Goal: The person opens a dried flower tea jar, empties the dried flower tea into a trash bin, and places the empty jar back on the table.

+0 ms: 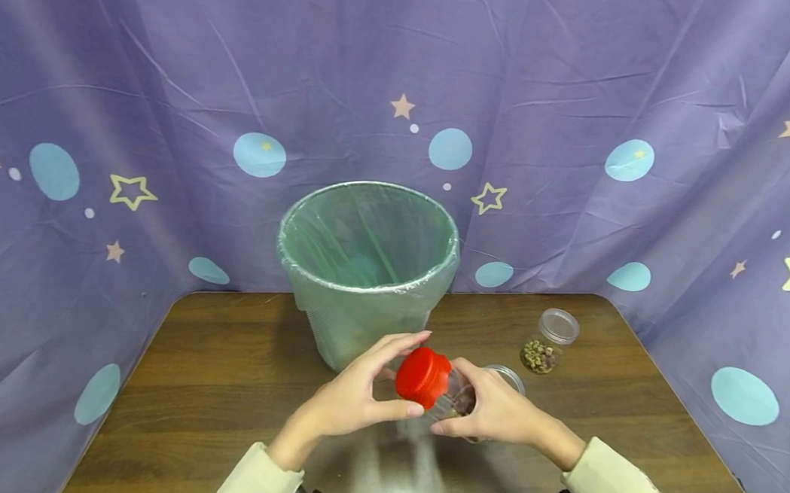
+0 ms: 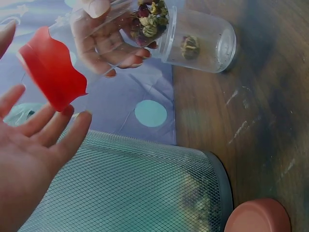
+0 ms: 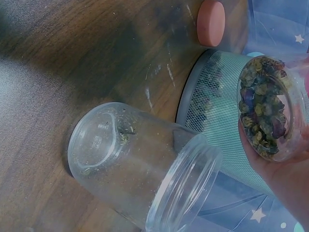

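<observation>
My right hand (image 1: pixel 496 406) grips a small clear jar (image 3: pixel 263 108) of dried flower buds, tilted over the table. A red lid with a wavy edge (image 1: pixel 422 377) covers its mouth, pointing to the left. My left hand (image 1: pixel 346 400) is around the lid with fingers spread and mostly straight; its thumb is right at the lid's lower edge. Below and beyond the right hand stands a larger clear jar (image 3: pixel 145 159) without a lid, with a few crumbs at its bottom. In the head view the right hand hides most of that jar.
A mesh bin (image 1: pixel 372 316) with a green liner stands behind the hands. To the right is another clear jar (image 1: pixel 550 339) with a clear lid and dried buds inside. A coral round object (image 3: pixel 211 23) lies near the bin's base. Purple curtains (image 1: pixel 527 80) border the wooden table (image 1: pixel 194 409).
</observation>
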Demonstrator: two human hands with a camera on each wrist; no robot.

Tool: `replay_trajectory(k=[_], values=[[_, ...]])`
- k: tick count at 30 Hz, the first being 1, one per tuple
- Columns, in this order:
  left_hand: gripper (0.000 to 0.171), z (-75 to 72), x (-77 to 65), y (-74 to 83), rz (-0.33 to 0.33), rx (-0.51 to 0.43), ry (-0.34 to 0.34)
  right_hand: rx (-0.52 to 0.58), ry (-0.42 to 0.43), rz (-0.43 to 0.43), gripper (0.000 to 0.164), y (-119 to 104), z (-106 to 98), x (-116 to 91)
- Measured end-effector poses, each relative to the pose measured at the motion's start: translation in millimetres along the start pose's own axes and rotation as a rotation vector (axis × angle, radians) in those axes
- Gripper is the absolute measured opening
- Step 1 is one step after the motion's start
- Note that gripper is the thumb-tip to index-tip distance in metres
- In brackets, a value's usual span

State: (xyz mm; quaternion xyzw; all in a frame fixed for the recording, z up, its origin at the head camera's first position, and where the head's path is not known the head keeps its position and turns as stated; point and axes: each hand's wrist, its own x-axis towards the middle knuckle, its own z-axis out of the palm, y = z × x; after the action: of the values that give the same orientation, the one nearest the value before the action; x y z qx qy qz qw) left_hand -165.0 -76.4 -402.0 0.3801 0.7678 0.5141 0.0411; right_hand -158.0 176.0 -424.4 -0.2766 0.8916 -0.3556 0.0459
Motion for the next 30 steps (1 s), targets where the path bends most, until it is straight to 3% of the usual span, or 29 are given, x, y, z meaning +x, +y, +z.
replay_trajectory(k=[4,8,25,30], values=[[0.077,-1.1,-0.3,-1.3,0.059,-0.010,-0.071,-0.014,0.005,-0.001,0.055,0,0,0],[0.069,0.7,0.4,-2.6,0.077,0.000,-0.084,-0.019,0.004,-0.009,0.055,1,0,-1],[0.060,8.3,5.1,0.4,-0.135,0.029,0.052,-0.033,0.003,-0.009,0.057,1,3,-2],[0.056,10.1,5.8,1.1,-0.136,0.048,0.089,-0.046,0.007,-0.009,0.057,2,4,-2]])
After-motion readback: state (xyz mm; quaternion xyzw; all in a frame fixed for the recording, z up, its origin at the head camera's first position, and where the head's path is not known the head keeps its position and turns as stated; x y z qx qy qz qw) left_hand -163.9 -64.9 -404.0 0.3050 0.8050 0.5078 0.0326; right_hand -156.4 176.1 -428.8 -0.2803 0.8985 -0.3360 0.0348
